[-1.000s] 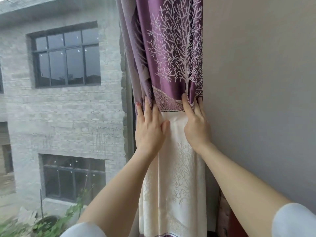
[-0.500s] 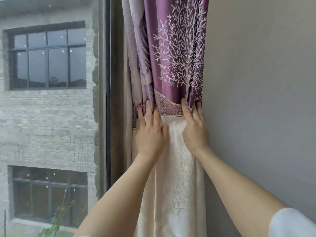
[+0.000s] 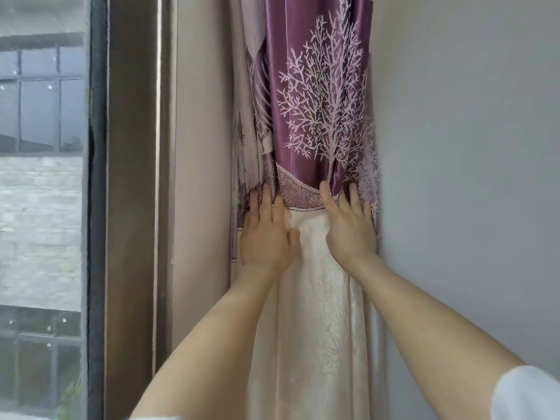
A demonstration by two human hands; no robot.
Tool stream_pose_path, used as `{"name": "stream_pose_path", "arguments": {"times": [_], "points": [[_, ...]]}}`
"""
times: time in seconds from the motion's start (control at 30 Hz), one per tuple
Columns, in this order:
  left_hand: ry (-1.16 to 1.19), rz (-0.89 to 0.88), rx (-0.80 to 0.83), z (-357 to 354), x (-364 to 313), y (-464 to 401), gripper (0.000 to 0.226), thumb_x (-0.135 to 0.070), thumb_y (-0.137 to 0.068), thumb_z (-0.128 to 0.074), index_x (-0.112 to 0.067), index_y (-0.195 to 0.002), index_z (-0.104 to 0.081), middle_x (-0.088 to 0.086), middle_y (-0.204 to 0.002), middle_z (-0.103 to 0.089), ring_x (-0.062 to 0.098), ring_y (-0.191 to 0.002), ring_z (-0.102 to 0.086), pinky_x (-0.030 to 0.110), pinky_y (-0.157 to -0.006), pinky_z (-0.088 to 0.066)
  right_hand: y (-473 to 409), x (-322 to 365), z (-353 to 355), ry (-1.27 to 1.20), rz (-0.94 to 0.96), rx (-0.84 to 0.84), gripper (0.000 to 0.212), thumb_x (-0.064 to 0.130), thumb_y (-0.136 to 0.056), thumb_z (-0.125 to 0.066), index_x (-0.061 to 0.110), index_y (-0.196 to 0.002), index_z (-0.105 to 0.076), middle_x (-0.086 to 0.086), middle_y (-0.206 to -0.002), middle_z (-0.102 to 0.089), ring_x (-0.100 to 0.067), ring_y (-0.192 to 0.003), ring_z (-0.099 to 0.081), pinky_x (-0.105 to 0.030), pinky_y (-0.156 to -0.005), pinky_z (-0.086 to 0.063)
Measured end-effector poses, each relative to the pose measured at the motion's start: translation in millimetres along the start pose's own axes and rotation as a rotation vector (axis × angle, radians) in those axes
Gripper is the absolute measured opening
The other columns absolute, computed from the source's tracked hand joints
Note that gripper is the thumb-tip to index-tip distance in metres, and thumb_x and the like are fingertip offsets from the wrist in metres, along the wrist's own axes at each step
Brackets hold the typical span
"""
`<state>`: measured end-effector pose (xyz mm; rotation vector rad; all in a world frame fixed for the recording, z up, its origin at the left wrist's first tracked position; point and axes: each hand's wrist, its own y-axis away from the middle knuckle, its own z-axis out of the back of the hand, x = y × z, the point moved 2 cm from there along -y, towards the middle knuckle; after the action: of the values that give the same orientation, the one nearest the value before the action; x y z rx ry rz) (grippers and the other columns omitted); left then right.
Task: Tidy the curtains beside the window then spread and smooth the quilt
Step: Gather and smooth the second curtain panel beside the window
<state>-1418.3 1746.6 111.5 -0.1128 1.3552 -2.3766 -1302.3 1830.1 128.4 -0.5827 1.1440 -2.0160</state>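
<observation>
Pressing flat on the gathered curtain (image 3: 315,122), I have both hands released, fingers straight, gripping nothing: the left hand (image 3: 266,234) on the bundle's window-side edge, the right hand (image 3: 348,228) just beside it on the wall-side edge. The curtain's long axis runs vertically, straight up above my fingertips and down below my wrists, wedged between window frame (image 3: 130,207) and wall (image 3: 469,177). Neither hand is nearer; I judge the next stroke runs along that axis.
</observation>
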Motion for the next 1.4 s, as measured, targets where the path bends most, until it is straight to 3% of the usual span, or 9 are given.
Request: {"name": "stream_pose_path", "arguments": {"times": [0.37,0.5,0.67,0.83,0.97,1.1,1.2,1.27,1.4], "points": [[0.243,0.149,0.002,39,-10,24,0.074,-0.062,-0.080,-0.049,-0.015,-0.136,-0.038,0.011,-0.150,-0.025,0.029,-0.141,-0.017,0.044,-0.113,-0.024,21,7,31,-0.003,-0.001,0.246,0.074,0.002,-0.087,-0.031,0.025,-0.147,0.006,-0.011,-0.155,-0.019,-0.029,-0.145,-0.002,-0.039,-0.119,-0.003],[0.326,0.302,-0.279,90,-24,37,0.070,-0.061,-0.073,-0.060,-0.011,-0.118,-0.045,0.015,-0.142,-0.032,0.036,-0.126,-0.037,0.050,-0.099,-0.038,40,20,54,-0.025,-0.012,0.308,0.073,0.002,-0.088,-0.029,0.026,-0.147,0.005,-0.005,-0.157,-0.016,-0.026,-0.145,-0.002,-0.042,-0.118,-0.006],[-0.017,-0.001,-0.517,153,-40,37,0.078,-0.035,-0.069,-0.072,-0.017,-0.137,-0.038,0.025,-0.148,-0.029,0.043,-0.134,-0.031,0.055,-0.098,-0.035,63,37,80,-0.049,0.007,0.322,0.068,0.005,-0.089,-0.029,0.022,-0.148,0.000,-0.006,-0.157,-0.017,-0.024,-0.145,-0.006,-0.043,-0.116,-0.015],[-0.145,-0.070,-0.374,180,-42,39,0.088,-0.020,-0.078,-0.066,-0.033,-0.148,-0.013,0.026,-0.154,-0.006,0.049,-0.138,-0.014,0.056,-0.102,-0.034,77,41,112,0.163,0.052,0.162,0.049,0.030,-0.092,-0.034,0.022,-0.141,-0.034,-0.010,-0.131,-0.053,-0.026,-0.128,-0.036,-0.048,-0.102,-0.027],[-0.136,-0.143,-0.276,193,-45,38,0.092,-0.019,-0.075,-0.068,-0.036,-0.147,-0.015,0.026,-0.154,0.001,0.048,-0.135,-0.020,0.050,-0.092,-0.044,69,49,158,0.253,0.167,-0.204,0.027,0.036,-0.083,-0.056,0.014,-0.082,-0.071,-0.009,-0.089,-0.058,-0.029,-0.087,-0.055,-0.039,-0.072,-0.040],[-0.068,-0.139,-0.174,198,-47,32,0.083,-0.032,-0.074,-0.069,-0.034,-0.144,-0.024,0.016,-0.156,0.001,0.041,-0.139,-0.015,0.049,-0.095,-0.044,45,57,195,0.360,0.232,-0.338,0.024,0.032,-0.076,-0.064,0.013,-0.090,-0.065,-0.009,-0.111,-0.062,-0.028,-0.099,-0.059,-0.040,-0.079,-0.045],[0.096,-0.150,-0.210,204,-48,27,0.062,-0.031,-0.081,-0.059,-0.031,-0.139,-0.035,0.012,-0.151,-0.020,0.036,-0.133,-0.031,0.043,-0.083,-0.048,31,57,205,0.374,0.274,-0.214,0.061,0.023,-0.082,-0.055,0.025,-0.140,-0.033,-0.009,-0.151,-0.030,-0.033,-0.131,-0.038,-0.054,-0.104,-0.031],[0.186,-0.137,-0.293,205,-48,26,0.054,-0.030,-0.086,-0.054,-0.029,-0.137,-0.037,0.010,-0.141,-0.034,0.032,-0.122,-0.044,0.038,-0.072,-0.048,25,57,203,0.295,0.268,-0.124,0.070,0.025,-0.089,-0.046,0.034,-0.146,-0.007,-0.006,-0.158,-0.004,-0.035,-0.140,-0.020,-0.057,-0.111,-0.017],[0.239,-0.119,-0.397,191,-45,26,0.063,-0.030,-0.091,-0.051,-0.034,-0.146,-0.021,0.004,-0.148,-0.030,0.026,-0.126,-0.044,0.037,-0.073,-0.051,15,56,190,0.019,0.204,-0.108,0.065,0.030,-0.096,-0.038,0.028,-0.147,0.001,0.004,-0.158,0.010,-0.028,-0.145,-0.009,-0.051,-0.114,-0.015]]}}
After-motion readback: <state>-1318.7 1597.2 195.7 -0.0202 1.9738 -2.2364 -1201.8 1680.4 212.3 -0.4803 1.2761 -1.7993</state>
